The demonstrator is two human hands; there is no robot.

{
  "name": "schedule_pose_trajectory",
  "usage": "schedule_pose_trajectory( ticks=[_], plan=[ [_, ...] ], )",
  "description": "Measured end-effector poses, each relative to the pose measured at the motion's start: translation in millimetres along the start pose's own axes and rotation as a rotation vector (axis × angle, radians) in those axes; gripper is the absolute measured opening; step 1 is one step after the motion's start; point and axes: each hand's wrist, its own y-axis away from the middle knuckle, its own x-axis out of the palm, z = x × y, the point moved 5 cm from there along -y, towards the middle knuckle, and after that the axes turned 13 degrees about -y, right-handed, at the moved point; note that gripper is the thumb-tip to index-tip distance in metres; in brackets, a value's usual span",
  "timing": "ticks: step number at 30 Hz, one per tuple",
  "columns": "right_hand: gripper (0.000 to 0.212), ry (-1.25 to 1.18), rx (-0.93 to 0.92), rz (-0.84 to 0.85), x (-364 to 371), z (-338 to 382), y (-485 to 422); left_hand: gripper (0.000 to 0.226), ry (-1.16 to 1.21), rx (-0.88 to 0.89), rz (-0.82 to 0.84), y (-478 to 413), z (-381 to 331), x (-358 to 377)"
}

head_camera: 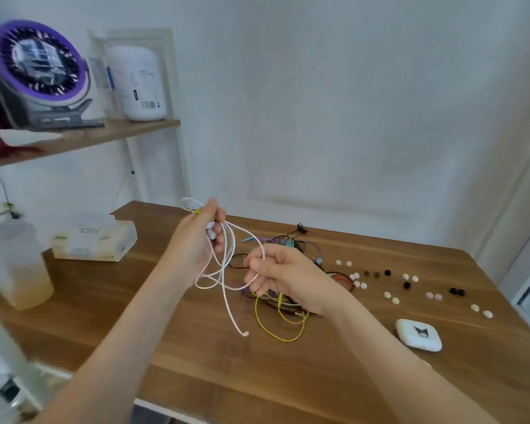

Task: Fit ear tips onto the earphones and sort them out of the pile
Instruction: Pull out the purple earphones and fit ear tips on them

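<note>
Against white wall [349, 117], wooden table [196, 356], earphones [288, 306]

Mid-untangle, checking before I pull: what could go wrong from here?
The thin white earphone cable, gripped by the left hand and right hand, hangs in loops over the tangled pile of coloured cables; it may snag and drag that along. The small round white and black ear tips lie loose beside the pile, so they could be scattered.
</note>
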Motion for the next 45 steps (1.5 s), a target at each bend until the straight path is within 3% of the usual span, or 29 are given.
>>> schedule_pose_trajectory(
  ticks=[6,12,16,20,23,25,29,32,35,39,42,45],
  plan=[
    [0.032,0.070,0.041,0.025,24,-39,-51,0.040,-0.015,-0.042,-0.188,-18,4,-69],
    [0.039,0.708,0.093,0.051,17,-71,-73,0.037,-0.352,-0.075,-0.410,-37,26,-133],
    [0.032,0.839,0.162,0.092,12,-81,-75,0.030,-0.853,-0.177,-0.335,-37,45,-140],
    [0.032,0.971,0.225,0.230,15,-83,-72,0.024,-1.267,-0.191,-0.128,-36,62,-127],
    [0.031,1.020,0.183,0.235,16,-80,-70,0.076,-1.505,-0.332,0.123,-30,76,-111],
    [0.035,1.036,0.145,0.224,16,-73,-67,0.104,-1.607,-0.397,0.207,-24,77,-101],
    [0.037,1.189,0.093,0.252,8,-64,-54,0.110,-1.683,-0.442,0.136,-16,70,-89],
    [0.021,1.456,0.052,0.301,-1,-64,-40,0.083,-1.771,-0.349,0.010,-13,59,-75],
    [0.015,1.531,-0.082,0.217,-9,-56,-35,0.062,-1.727,-0.217,0.043,-8,49,-46],
    [0.011,1.185,-0.335,-0.101,-14,-8,-32,0.033,-1.247,-0.045,0.276,0,36,1],
    [0.013,0.863,-0.356,-0.267,-19,32,-21,0.044,-1.100,0.081,0.351,1,30,22],
    [0.020,0.679,-0.411,-0.328,-21,58,-10,0.055,-1.041,0.125,0.391,-1,32,36]
  ],
)
